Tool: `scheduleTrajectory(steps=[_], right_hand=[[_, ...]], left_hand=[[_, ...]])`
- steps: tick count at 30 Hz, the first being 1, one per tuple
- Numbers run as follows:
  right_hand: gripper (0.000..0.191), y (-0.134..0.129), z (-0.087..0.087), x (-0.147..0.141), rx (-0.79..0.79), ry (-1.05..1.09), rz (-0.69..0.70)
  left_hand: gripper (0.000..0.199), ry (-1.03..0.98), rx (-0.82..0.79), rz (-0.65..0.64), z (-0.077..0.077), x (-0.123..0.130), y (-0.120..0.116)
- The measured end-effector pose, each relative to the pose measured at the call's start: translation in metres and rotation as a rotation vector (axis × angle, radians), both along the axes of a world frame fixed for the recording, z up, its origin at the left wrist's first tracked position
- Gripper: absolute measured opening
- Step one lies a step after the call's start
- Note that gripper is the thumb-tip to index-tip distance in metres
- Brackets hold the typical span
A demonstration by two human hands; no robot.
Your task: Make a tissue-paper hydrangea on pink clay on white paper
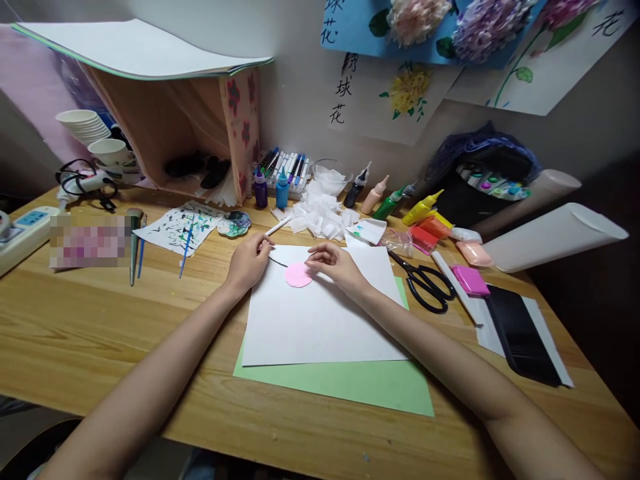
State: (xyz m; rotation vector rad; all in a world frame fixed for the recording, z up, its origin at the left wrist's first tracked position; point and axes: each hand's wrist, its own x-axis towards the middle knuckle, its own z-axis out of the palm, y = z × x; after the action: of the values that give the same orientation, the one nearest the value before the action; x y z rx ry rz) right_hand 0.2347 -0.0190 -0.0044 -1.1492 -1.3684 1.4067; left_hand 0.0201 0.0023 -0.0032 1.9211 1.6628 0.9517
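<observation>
A flat pink disc (299, 275), which looks like soft clay, is over the upper part of a white paper sheet (325, 327). My right hand (337, 267) has its thumb and fingers at the disc's right edge, closed on it in a light pinch. My left hand (250, 261) is closed at the sheet's upper left corner. From its fingertips a thin black stick (278, 262) runs to the disc's left edge. Whether the stick enters the disc or only touches it, I cannot tell. A larger green sheet (340, 387) lies under the white one.
Black scissors (430, 283) and a pink clay pack (470, 281) lie right. Behind are crumpled white tissue pieces (320, 213), several paint bottles (375, 195) and a box of markers (287, 167). Paintbrushes (187, 243), a painted paper (170, 227) and a power strip (33, 230) are left.
</observation>
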Motion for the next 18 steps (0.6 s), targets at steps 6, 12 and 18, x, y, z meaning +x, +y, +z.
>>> scheduleTrajectory(steps=[6,12,18], right_hand=[[0.036,-0.011,-0.007,0.0,0.035,0.055,-0.158],[0.033,-0.031,-0.006,-0.002,0.131,-0.04,-0.074],[0.025,-0.038,-0.005,-0.005,0.367,-0.269,0.035]], left_hand=[[0.025,0.011,-0.025,-0.063,-0.002,0.003,-0.001],[0.025,0.064,-0.048,-0.117,-0.003,0.006,-0.001],[0.024,0.105,-0.07,-0.131,0.001,0.007,-0.003]])
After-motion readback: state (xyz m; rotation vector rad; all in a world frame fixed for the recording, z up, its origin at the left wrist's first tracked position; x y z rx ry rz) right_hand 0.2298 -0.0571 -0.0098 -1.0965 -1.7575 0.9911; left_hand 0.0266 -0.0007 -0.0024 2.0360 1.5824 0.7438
